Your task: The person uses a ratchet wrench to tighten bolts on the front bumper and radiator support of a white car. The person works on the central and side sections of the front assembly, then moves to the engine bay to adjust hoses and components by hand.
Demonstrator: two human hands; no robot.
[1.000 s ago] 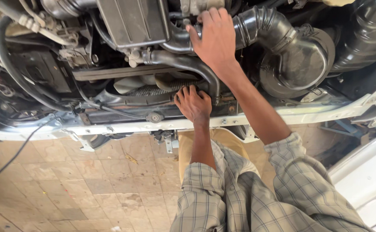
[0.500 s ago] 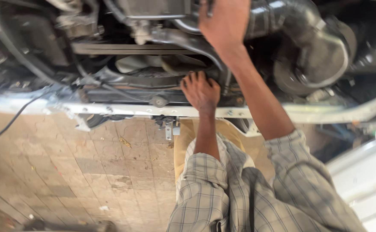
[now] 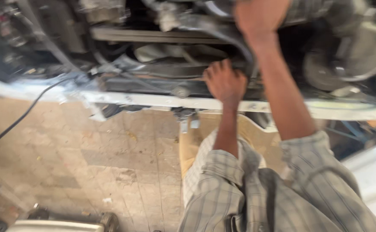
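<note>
I lean over an open car engine bay (image 3: 153,64); the picture is blurred by motion. My left hand (image 3: 224,81) is down low just behind the white front panel (image 3: 153,99), its fingers curled among dark parts and hoses there; what it grips I cannot make out. My right hand (image 3: 260,15) reaches further in, at the top edge of the view, resting on a dark ribbed air hose (image 3: 316,10). Whether that hand grips the hose is unclear. Both forearms come out of grey checked sleeves (image 3: 222,172).
A round grey housing (image 3: 359,47) sits at the right of the bay. A black cable (image 3: 20,118) runs from the front panel down across the tan tiled floor (image 3: 89,163). A metal object (image 3: 59,223) lies at the bottom left.
The view has dropped and shifted, so the engine bay sits higher in frame and more floor shows. My right hand now reaches the top edge. My left hand stays at the same low spot.
</note>
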